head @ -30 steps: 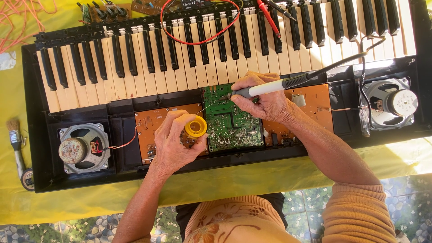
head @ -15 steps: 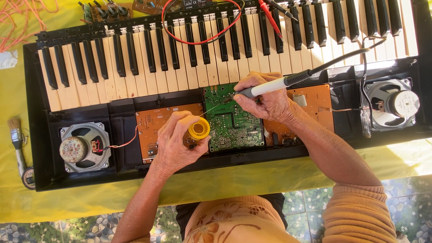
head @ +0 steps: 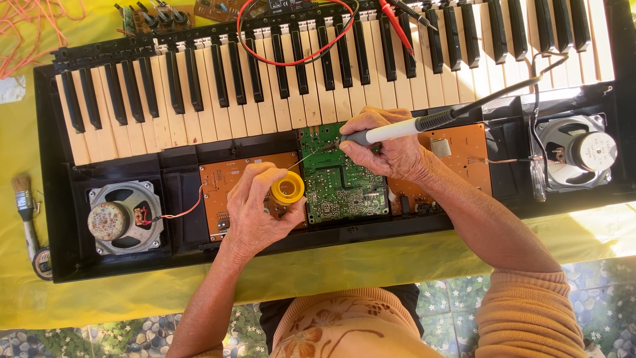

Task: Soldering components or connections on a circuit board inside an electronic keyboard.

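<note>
An opened black keyboard point(head: 66, 219) lies on a yellow cloth, its insides showing. My left hand point(head: 255, 212) holds a yellow spool of solder wire point(head: 287, 189), with a thin strand running up to the green circuit board point(head: 341, 182). My right hand point(head: 391, 149) grips a white-and-grey soldering iron point(head: 397, 130), its tip touching the top of the green board where the strand ends. Orange boards point(head: 228, 182) flank the green one on both sides.
Round speakers sit at the left point(head: 122, 217) and right point(head: 576, 152) ends of the case. A red wire loop point(head: 291, 61) and a red probe point(head: 397, 26) lie across the keys. A paintbrush point(head: 26, 212) rests on the yellow cloth point(head: 331, 265) at the left.
My left hand with the spool has shifted slightly. The soldering iron tip stays on the green board.
</note>
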